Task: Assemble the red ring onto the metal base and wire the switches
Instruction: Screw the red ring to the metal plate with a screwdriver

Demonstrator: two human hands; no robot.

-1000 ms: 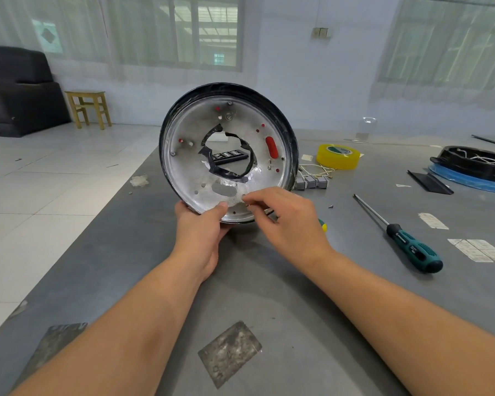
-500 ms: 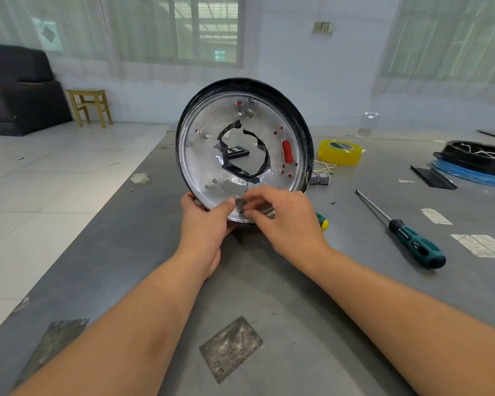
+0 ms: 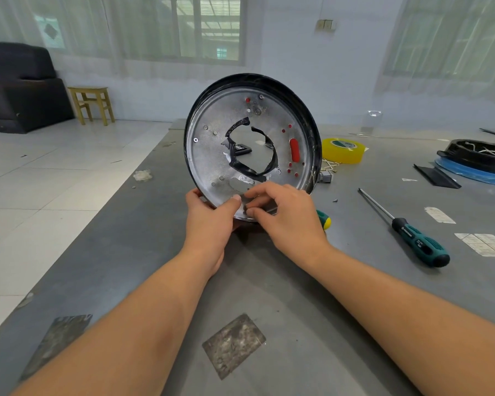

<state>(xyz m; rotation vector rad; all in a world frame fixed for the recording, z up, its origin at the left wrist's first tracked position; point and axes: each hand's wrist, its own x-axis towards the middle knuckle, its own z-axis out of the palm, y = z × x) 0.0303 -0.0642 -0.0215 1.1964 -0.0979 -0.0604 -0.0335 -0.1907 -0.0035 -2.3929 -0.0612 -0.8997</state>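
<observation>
From the head view, the metal base (image 3: pixel 212 155) stands on edge on the grey bench (image 3: pixel 312 295), its bottom rim resting there. The left hand (image 3: pixel 209 221) grips that lower rim, thumb pressed on the face. The right hand (image 3: pixel 286 215) has its fingers curled at the rim beside the thumb, apparently pinching something too small to make out. A screwdriver (image 3: pixel 406 227) lies well apart. Propped so upright, the base could roll or tip if the left hand's grip loosens.
</observation>
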